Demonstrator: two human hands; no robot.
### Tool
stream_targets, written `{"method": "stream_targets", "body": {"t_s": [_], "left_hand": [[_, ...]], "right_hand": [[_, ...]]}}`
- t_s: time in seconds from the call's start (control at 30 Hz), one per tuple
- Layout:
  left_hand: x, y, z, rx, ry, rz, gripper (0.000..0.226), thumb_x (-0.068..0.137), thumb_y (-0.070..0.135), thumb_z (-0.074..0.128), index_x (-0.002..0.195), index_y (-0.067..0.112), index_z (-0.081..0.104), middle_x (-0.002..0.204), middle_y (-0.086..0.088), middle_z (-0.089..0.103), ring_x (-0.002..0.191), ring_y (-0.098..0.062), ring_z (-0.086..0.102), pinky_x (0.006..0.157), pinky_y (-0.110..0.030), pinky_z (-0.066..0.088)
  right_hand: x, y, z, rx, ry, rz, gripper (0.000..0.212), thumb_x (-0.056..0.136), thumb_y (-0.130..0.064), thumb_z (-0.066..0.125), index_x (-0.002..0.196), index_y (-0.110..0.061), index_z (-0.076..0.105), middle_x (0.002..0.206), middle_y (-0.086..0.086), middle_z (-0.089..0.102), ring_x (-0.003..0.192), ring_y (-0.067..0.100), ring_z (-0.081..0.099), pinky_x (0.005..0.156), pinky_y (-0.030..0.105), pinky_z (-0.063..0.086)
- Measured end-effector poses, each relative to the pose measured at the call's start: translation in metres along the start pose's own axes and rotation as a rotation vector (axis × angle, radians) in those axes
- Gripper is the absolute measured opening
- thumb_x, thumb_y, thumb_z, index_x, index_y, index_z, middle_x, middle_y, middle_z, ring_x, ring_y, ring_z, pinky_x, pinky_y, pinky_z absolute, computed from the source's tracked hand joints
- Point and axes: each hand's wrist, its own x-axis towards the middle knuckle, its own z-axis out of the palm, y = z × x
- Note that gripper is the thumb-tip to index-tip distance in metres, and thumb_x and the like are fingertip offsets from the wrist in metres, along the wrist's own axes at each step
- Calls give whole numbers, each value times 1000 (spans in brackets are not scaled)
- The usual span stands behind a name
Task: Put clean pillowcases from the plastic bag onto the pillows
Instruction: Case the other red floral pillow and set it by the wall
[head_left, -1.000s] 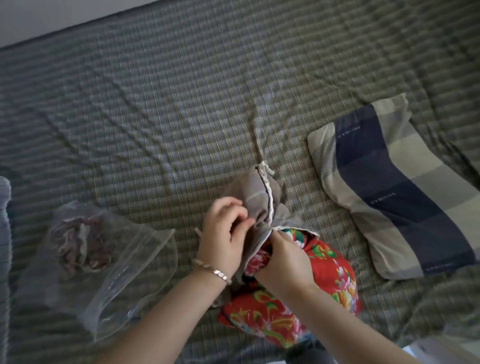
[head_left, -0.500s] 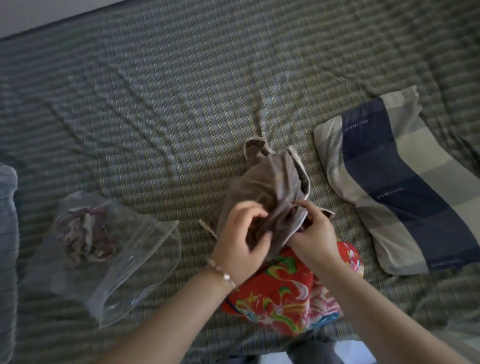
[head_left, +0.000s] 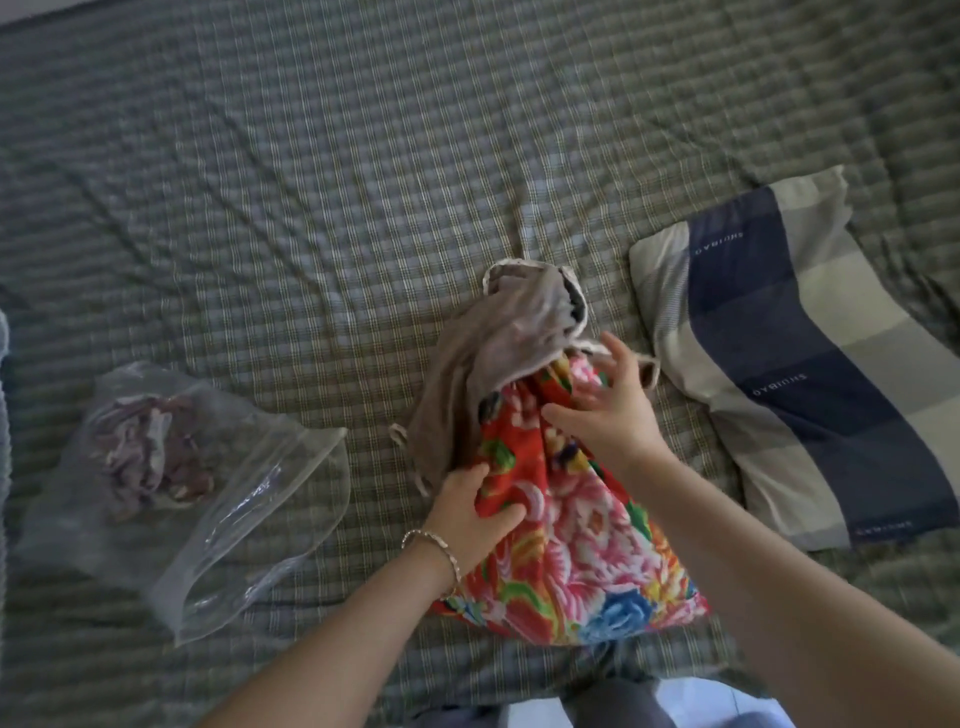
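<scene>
Head view, partly motion-blurred. Floral pillow (head_left: 571, 530), red w/ pink and blue flowers, lies on the plaid bedsheet (head_left: 311, 182) at centre, its near end toward the person. Grey-brown pillowcase (head_left: 498, 353) w/ pale trim is bunched over the pillow's far end and covers that end only; most of the floral fabric is exposed. Loose cloth of the case hangs down the pillow's left side onto the sheet. L hand (head_left: 467, 519), bracelet (head_left: 436, 545) at the wrist, grips the pillow's left edge just below the bunched case: thumb on top of the floral fabric, fingers curled round the edge. R hand (head_left: 608, 410) is over the pillow's far part, just below the case's rim, fingers splayed and holding nothing. Blur there, so cannot confirm whether the palm presses on the fabric. Clear plastic bag (head_left: 249, 499) lies flat on the sheet, well to the left of the pillow, apart from both hands. A crumpled purplish cloth (head_left: 145, 457) sits in its far-left part; type not discernible. Second pillow (head_left: 779, 364), in a navy, grey and cream block-check case w/ printed lettering, lies to the right, close beside the R hand, not touched.
</scene>
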Motion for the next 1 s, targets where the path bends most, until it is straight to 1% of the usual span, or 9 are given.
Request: {"method": "stream_targets", "body": {"t_s": [0.13, 0.23, 0.3, 0.5, 0.63, 0.73, 0.8, 0.93, 1.0], "left_hand": [[23, 3, 7, 7, 46, -180, 82, 75, 49, 68, 141, 17, 31, 141, -5, 34, 127, -24, 39, 106, -38, 37], [31, -11, 14, 76, 62, -389, 94, 67, 52, 73, 139, 13, 26, 139, -10, 32, 127, -29, 39, 105, -40, 37], [35, -25, 21, -73, 33, -468, 91, 70, 50, 72, 139, 11, 28, 137, -11, 41, 124, -29, 44, 103, -37, 39], [42, -25, 28, -45, 190, -426, 33, 95, 32, 46, 113, 7, 57, 108, -15, 63, 100, -33, 59, 83, -34, 47], [20, -6, 34, -147, 109, -303, 18, 91, 22, 50, 96, 13, 65, 95, -15, 67, 86, -31, 63, 75, -33, 51], [-7, 13, 35, -223, 58, -151, 13, 87, 11, 55, 83, 17, 66, 85, -11, 70, 73, -20, 63, 65, -24, 49], [-21, 21, 35, -280, -43, -77, 18, 80, 0, 56, 82, 14, 66, 81, -5, 68, 72, -13, 62, 66, -23, 49], [-27, 9, 39, -481, -370, -120, 56, 68, -19, 40, 106, 16, 62, 100, -3, 67, 91, -13, 62, 80, -32, 50], [-16, 3, 35, -315, -413, -144, 65, 74, -25, 37, 119, 17, 58, 118, -6, 62, 108, -14, 58, 96, -30, 45]], "right_hand": [[26, 46, -41, -546, 39, 232, 125, 47, -50, 87, 147, -17, 19, 149, 8, 25, 137, 24, 26, 112, 43, 29], [27, 89, -63, -472, -96, 549, 151, 18, -65, 82, 146, -16, 18, 143, 10, 39, 129, 29, 41, 105, 47, 38], [23, 110, -65, -430, -152, 602, 134, 28, -60, 84, 142, -15, 29, 134, 9, 51, 118, 28, 52, 101, 44, 43], [14, 114, -49, -470, 135, 395, 43, 79, -42, 69, 109, -11, 62, 96, 10, 66, 82, 27, 59, 70, 32, 45], [-25, 82, -29, -598, 68, 370, 60, 84, -65, 45, 109, -12, 59, 92, 8, 64, 90, 30, 62, 70, 31, 44], [-40, 64, -21, -646, -128, 344, 111, 43, -100, 27, 115, -19, 50, 105, 6, 66, 99, 28, 63, 84, 35, 49], [-43, 65, -17, -754, -211, 381, 126, 32, -99, 42, 125, -15, 41, 119, 6, 59, 112, 26, 57, 93, 35, 45], [-40, 82, -9, -900, -224, 413, 116, 38, -83, 67, 125, -11, 36, 123, 4, 52, 117, 23, 51, 95, 32, 42], [-36, 93, -2, -936, -180, 376, 94, 53, -64, 74, 122, -11, 37, 120, 5, 54, 113, 24, 53, 90, 31, 43]]}}
